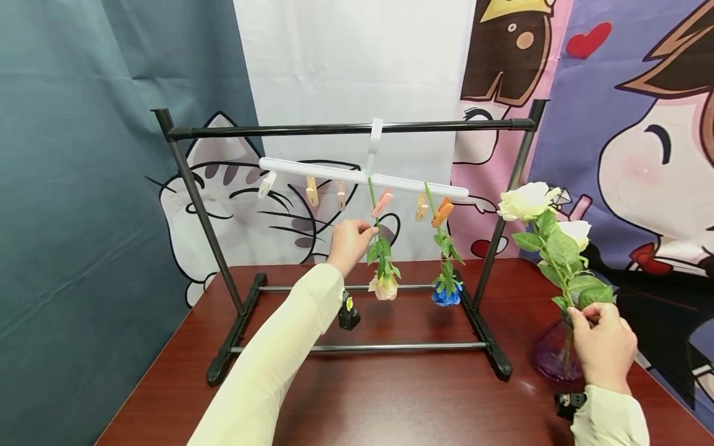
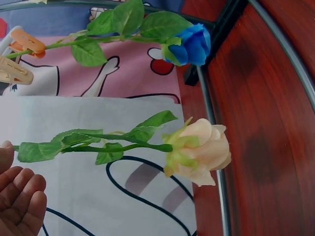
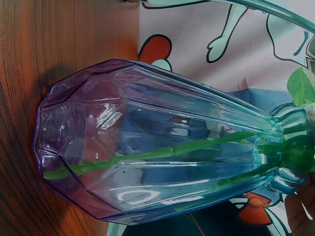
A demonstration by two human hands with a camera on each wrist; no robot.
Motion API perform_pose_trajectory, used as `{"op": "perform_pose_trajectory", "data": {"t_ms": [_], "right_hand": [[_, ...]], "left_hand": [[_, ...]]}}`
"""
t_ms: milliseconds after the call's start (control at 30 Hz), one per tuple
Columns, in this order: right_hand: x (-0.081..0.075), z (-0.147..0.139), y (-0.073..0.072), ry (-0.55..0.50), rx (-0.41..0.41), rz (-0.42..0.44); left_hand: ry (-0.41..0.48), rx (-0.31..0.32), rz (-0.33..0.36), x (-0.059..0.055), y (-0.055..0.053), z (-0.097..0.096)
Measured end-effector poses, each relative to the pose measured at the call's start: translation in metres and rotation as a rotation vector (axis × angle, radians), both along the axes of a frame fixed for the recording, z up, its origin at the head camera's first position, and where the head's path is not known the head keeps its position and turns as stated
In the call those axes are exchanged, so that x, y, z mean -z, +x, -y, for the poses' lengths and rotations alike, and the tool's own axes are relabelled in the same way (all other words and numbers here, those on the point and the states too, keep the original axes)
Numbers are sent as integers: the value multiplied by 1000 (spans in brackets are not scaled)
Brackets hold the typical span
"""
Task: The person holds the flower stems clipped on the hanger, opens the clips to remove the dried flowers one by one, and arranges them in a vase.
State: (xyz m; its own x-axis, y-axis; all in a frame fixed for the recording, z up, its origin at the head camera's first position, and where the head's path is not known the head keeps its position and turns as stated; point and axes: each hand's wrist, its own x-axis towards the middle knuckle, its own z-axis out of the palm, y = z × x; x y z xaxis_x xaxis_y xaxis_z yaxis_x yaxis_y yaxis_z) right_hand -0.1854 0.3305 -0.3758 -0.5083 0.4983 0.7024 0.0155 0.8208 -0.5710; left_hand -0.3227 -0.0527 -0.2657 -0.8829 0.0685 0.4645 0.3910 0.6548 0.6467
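Note:
My left hand [image 1: 351, 244] pinches the green stem of a peach rose [image 1: 383, 286] between thumb and forefinger. This rose hangs bloom-down from a pink clothespin [image 1: 382, 203] on the white hanger [image 1: 320, 170]; in the left wrist view its bloom [image 2: 199, 152] points away from the fingertips. To its right, a blue rose [image 1: 447, 293] hangs from an orange clothespin [image 1: 442, 212]. My right hand [image 1: 605, 347] pinches a white rose stem just above the mouth of a glass vase [image 3: 162, 142]. Two white rose blooms [image 1: 527, 201] stand above it, with two green stems inside the glass.
A black rack [image 1: 279, 131] stands on the reddish-brown table [image 1: 379, 396], carrying the hanger from its top bar. More clothespins [image 1: 312, 191] line the hanger, in white and beige. Cartoon-printed cloths [image 1: 351, 56] hang behind the table.

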Motion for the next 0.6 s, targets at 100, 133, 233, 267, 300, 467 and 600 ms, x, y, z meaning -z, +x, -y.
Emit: {"op": "perform_pose_trajectory", "data": {"t_ms": [100,133,233,267,300,467,600], "right_hand": [[0,-2,1,3,3,-8],[0,-1,1,3,3,-7],[1,-2,2,-1,8,-3],[1,-2,2,-1,10,-4],[1,-3,2,0,12,-2],[2,-3,0,14,6,-7],[3,-3,-1,12,7,-11]], "left_hand": [[17,-2,21,3,-2,-5],[19,0,21,4,-3,-6],[30,6,16,6,-4,-8],[37,8,17,7,-4,-9],[43,8,20,7,-5,-10],[64,3,27,8,-6,-12],[56,-1,16,7,-6,-14]]}}
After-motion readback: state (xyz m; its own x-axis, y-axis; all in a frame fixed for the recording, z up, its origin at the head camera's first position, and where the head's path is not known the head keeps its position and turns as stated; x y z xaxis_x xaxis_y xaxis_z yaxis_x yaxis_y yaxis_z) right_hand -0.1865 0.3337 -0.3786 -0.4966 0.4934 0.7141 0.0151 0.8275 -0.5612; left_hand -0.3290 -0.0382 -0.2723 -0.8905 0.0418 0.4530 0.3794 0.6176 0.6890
